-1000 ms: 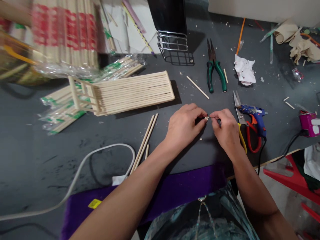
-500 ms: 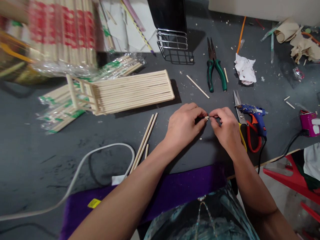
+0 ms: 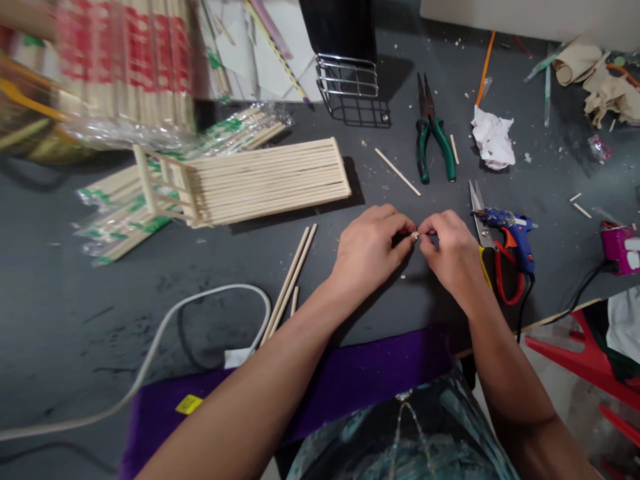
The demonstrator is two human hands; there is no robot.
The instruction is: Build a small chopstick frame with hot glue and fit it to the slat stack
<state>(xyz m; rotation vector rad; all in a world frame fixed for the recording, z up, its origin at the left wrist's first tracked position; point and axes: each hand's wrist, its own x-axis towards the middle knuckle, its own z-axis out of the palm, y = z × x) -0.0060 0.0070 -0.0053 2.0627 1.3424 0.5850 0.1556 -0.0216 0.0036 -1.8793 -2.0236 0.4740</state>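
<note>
Two hands, one left hand [image 3: 367, 247] and one right hand [image 3: 450, 250], with one pale bit [image 3: 415, 235] at the fingertips. One slatted frame [image 3: 270, 177]. Three round sticks by the left forearm: two long, one short. Four thin sticks: one near the frame, one beside the pliers [image 3: 443, 143], two short ones at the far right. One pair of pliers, one pair of scissors [image 3: 483, 233], one glue gun [image 3: 523, 247]. One white crumpled paper [image 3: 493, 139], one orange strip [image 3: 486, 67], one striped pencil [image 3: 283, 63], one white cable [image 3: 151, 357], one yellow tag [image 3: 189, 404], one purple cloth [image 3: 380, 363], one magenta box [image 3: 618, 248]. Green-marked packets [image 3: 135, 243]: several, overlapping, exact count unclear
</note>
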